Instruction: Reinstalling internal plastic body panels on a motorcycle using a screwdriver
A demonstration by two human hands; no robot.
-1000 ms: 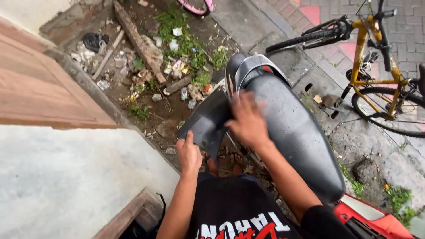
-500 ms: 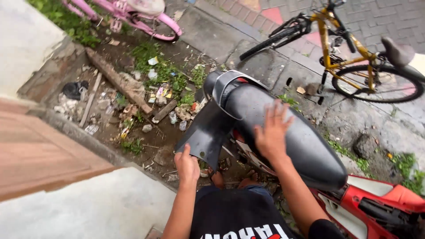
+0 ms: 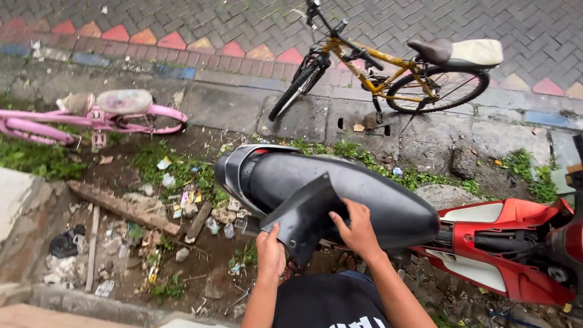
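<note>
A red scooter (image 3: 510, 255) with a long black seat (image 3: 376, 197) stands in front of me. Both my hands hold a black plastic fender panel (image 3: 303, 218) against the near side of the seat. My left hand (image 3: 270, 252) grips the panel's lower edge. My right hand (image 3: 358, 228) clasps its right edge, close to the seat's side. The panel tilts up to a point toward the seat top. My black shirt shows at the bottom of the view.
A yellow bicycle (image 3: 388, 76) stands on the brick pavement behind. A pink child's bicycle (image 3: 103, 115) lies at left. Litter, a wooden plank (image 3: 124, 206) and weeds cover the dirt patch. A rock (image 3: 464, 161) sits near the kerb.
My view has swung up and right, showing more pavement. My right hand came off the seat top and down onto the black panel, which now stands higher against the seat.
</note>
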